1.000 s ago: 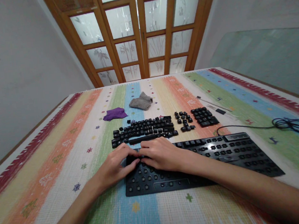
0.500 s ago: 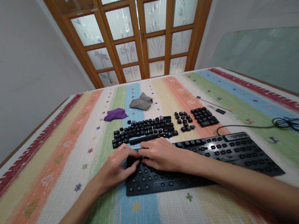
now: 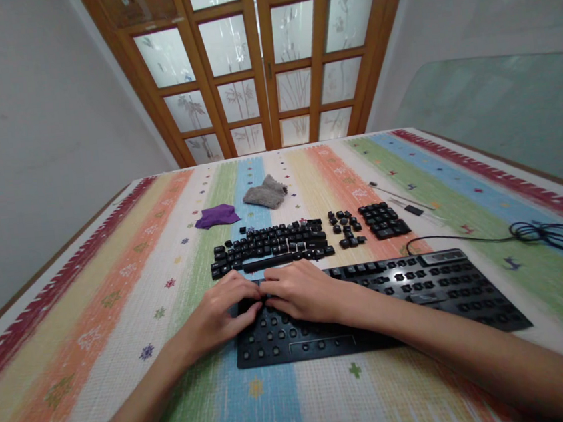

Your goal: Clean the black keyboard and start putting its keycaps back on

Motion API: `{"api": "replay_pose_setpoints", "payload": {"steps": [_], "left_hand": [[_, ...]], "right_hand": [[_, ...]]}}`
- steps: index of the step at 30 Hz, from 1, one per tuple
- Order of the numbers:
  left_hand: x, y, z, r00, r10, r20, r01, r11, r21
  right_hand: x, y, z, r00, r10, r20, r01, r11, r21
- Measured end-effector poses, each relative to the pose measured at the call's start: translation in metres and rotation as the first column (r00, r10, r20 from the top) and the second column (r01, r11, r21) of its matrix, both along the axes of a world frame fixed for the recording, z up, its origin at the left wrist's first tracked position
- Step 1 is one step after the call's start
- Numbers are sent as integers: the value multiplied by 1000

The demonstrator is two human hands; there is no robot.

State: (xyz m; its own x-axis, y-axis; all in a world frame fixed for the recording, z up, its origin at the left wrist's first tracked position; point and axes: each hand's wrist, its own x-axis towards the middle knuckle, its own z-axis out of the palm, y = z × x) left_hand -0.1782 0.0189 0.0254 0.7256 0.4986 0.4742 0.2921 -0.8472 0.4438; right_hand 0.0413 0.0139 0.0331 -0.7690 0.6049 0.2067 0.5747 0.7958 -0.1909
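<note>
A black keyboard (image 3: pixel 320 346) lies across the table, most of its key positions bare, with a row of keycaps along its top edge. Over its upper left part, my left hand (image 3: pixel 223 304) has thumb and fingers bent into a pinch. My right hand (image 3: pixel 302 289) meets it there, fingers curled downward and close to the left fingertips. Whatever lies between the fingertips is too small and too covered to make out. Just beyond the hands are loose black keycaps (image 3: pixel 269 240) laid out in rows, with the long space bar (image 3: pixel 269 262) in front.
Further right lie a small cluster of keycaps (image 3: pixel 348 229) and a number-pad block of keycaps (image 3: pixel 383 220). A purple cloth (image 3: pixel 217 216) and a grey cloth (image 3: pixel 265 193) lie behind. Thin tools (image 3: pixel 403 197) and a coiled cable (image 3: pixel 555 234) are on the right.
Both hands stay pinched at the same spot on the keyboard. The keyboard's right end has shifted very slightly to the left.
</note>
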Motion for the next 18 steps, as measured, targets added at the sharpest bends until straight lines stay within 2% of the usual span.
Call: {"api": "replay_pose_setpoints", "payload": {"steps": [9,18], "left_hand": [[0,0,0,1000,-28,12,27,999,40],[1,0,-5,999,9,45,-10,1000,8]], "right_hand": [[-1,0,-1,999,34,-37,-33,999,9],[5,1,15,999,19,40,-19,1000,-4]]}}
